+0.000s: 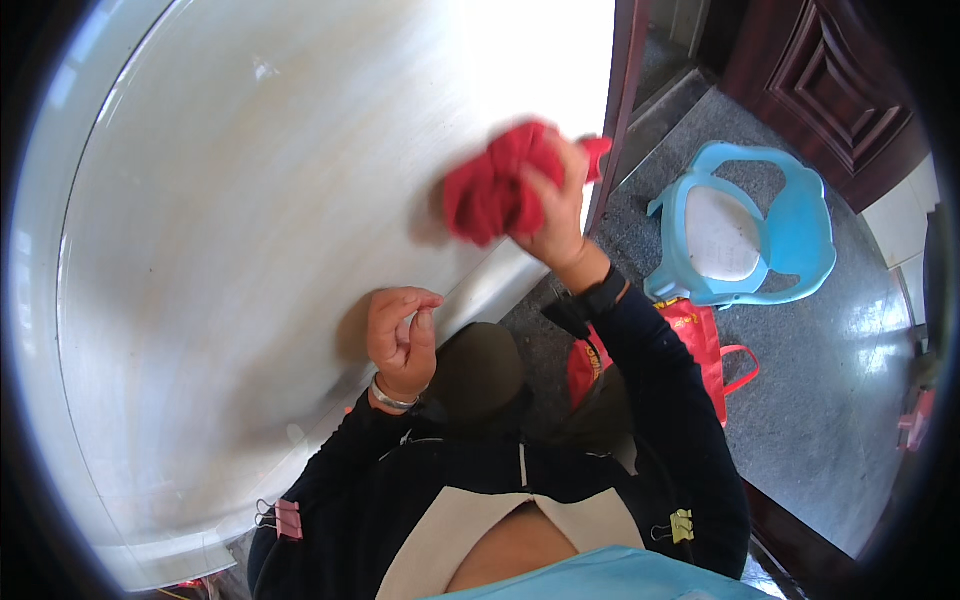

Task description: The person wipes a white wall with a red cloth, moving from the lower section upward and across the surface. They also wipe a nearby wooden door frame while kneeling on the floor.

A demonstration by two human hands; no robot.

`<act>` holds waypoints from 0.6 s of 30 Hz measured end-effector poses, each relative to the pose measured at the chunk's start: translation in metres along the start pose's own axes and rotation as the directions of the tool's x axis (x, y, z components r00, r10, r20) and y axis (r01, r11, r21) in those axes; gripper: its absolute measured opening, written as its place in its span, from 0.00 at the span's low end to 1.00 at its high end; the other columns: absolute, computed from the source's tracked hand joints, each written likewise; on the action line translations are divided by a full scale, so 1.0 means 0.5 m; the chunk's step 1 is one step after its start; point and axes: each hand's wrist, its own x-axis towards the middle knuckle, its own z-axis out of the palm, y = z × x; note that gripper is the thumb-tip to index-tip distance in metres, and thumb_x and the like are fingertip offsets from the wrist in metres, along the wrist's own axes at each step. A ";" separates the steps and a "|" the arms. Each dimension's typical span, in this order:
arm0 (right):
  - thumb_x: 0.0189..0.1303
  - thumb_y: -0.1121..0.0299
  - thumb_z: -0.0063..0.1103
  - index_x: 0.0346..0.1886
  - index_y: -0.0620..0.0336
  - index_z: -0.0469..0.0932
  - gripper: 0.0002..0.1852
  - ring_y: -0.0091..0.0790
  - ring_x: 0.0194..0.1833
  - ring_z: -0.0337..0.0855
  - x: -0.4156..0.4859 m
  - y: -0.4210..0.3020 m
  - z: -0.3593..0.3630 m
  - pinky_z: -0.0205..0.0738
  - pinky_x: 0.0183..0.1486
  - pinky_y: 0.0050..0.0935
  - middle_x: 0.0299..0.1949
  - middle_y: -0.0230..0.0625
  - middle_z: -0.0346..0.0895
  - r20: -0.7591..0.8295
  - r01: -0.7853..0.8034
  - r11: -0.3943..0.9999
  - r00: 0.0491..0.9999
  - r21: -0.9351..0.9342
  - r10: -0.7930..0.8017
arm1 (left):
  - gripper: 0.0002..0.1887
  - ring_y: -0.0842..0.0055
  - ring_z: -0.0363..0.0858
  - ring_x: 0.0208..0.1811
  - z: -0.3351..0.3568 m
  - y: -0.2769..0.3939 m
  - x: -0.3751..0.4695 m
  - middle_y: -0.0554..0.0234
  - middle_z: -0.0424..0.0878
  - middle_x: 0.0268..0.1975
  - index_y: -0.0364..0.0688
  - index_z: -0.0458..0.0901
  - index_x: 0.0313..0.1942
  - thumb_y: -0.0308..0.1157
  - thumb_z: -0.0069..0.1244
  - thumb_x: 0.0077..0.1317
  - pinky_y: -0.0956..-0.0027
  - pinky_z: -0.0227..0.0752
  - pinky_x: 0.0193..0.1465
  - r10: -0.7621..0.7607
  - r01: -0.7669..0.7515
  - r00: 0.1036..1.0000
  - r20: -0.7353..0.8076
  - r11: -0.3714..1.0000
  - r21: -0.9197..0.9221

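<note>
A bunched red cloth [487,196] is gripped in my right hand [561,214], up against a pale, glossy panel-like surface [247,225], close to its right edge. Whether the cloth presses on the surface cannot be told. The cloth and fingers are blurred, and folds hide some of the fingertips. My left hand [399,341] hovers lower down, beside the same surface, with fingers curled and the thumb meeting the index fingertip. Nothing shows between them. A silver bangle [391,397] circles my left wrist, and a black band [600,296] wraps the right one.
A light-blue plastic chair [806,217] stands right on the grey floor [795,405]. A red bag [694,337] with a looped handle lies below it. Beyond are a dark-red frame [624,97] and a carved wooden door [840,105]. My knee [480,367] is near the surface's lower edge.
</note>
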 end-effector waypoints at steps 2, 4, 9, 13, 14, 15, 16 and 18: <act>0.36 0.72 0.67 0.43 0.55 0.76 0.24 0.56 0.55 0.69 -0.134 0.010 -0.039 0.67 0.56 0.45 0.56 0.49 0.66 0.280 -0.083 0.989 0.953 -0.122 0.115 | 0.14 0.71 0.79 0.36 -0.011 -0.005 0.005 0.50 0.78 0.44 0.36 0.73 0.46 0.14 0.46 0.61 0.70 0.74 0.42 0.051 -0.066 0.993 0.102 0.987 0.150; 0.38 0.70 0.67 0.42 0.55 0.77 0.21 0.54 0.54 0.70 -0.225 0.032 -0.102 0.70 0.55 0.43 0.54 0.46 0.67 0.504 -0.347 0.868 0.711 -0.354 0.490 | 0.16 0.71 0.79 0.38 -0.004 -0.006 0.008 0.48 0.76 0.48 0.37 0.72 0.49 0.16 0.48 0.61 0.69 0.74 0.44 0.028 -0.078 0.976 0.217 0.972 0.222; 0.42 0.69 0.67 0.48 0.54 0.77 0.24 0.52 0.54 0.70 -0.180 -0.027 -0.171 0.69 0.56 0.43 0.53 0.44 0.69 0.385 -0.554 0.749 0.643 -0.364 0.662 | 0.28 0.68 0.71 0.57 0.116 -0.012 -0.007 0.53 0.69 0.60 0.39 0.65 0.61 0.26 0.55 0.61 0.66 0.67 0.59 -0.348 0.344 0.861 0.371 0.936 0.080; 0.51 0.74 0.65 0.53 0.58 0.75 0.23 0.37 0.51 0.76 -0.001 -0.092 -0.175 0.73 0.51 0.32 0.54 0.41 0.73 0.564 -0.759 0.609 0.615 0.232 0.551 | 0.34 0.71 0.69 0.62 0.162 -0.035 -0.011 0.62 0.69 0.61 0.42 0.59 0.66 0.32 0.57 0.62 0.65 0.65 0.63 -0.539 0.735 0.677 0.500 0.507 -0.450; 0.53 0.75 0.64 0.54 0.58 0.75 0.22 0.33 0.50 0.77 0.040 -0.077 -0.173 0.74 0.50 0.29 0.54 0.41 0.73 0.656 -0.835 0.480 0.525 0.271 0.543 | 0.33 0.71 0.70 0.61 0.151 -0.039 -0.010 0.62 0.70 0.60 0.43 0.59 0.65 0.32 0.57 0.62 0.65 0.66 0.63 -0.626 0.769 0.626 0.465 0.396 -0.502; 0.62 0.75 0.57 0.53 0.61 0.76 0.15 0.26 0.45 0.79 0.080 -0.046 -0.165 0.75 0.46 0.23 0.50 0.37 0.78 0.467 -0.707 0.707 0.634 0.026 0.616 | 0.33 0.72 0.72 0.60 0.137 -0.041 -0.007 0.62 0.71 0.60 0.43 0.59 0.65 0.31 0.57 0.62 0.65 0.66 0.62 -0.696 0.766 0.579 0.424 0.286 -0.576; 0.66 0.72 0.53 0.50 0.64 0.77 0.12 0.25 0.43 0.80 0.111 -0.014 -0.139 0.76 0.43 0.22 0.46 0.35 0.80 0.212 -0.798 0.602 0.584 -0.026 0.784 | 0.30 0.73 0.75 0.57 0.120 -0.042 -0.004 0.62 0.73 0.58 0.42 0.61 0.64 0.29 0.55 0.63 0.66 0.69 0.60 -0.646 0.740 0.587 0.488 0.183 -0.648; 0.64 0.73 0.56 0.44 0.66 0.79 0.09 0.19 0.32 0.76 0.140 0.032 -0.108 0.74 0.38 0.20 0.34 0.31 0.80 -0.037 -0.706 0.614 0.646 0.353 0.763 | 0.31 0.73 0.73 0.58 0.099 -0.035 -0.004 0.62 0.72 0.59 0.42 0.61 0.64 0.29 0.55 0.62 0.65 0.67 0.62 -0.619 0.781 0.586 0.522 0.261 -0.568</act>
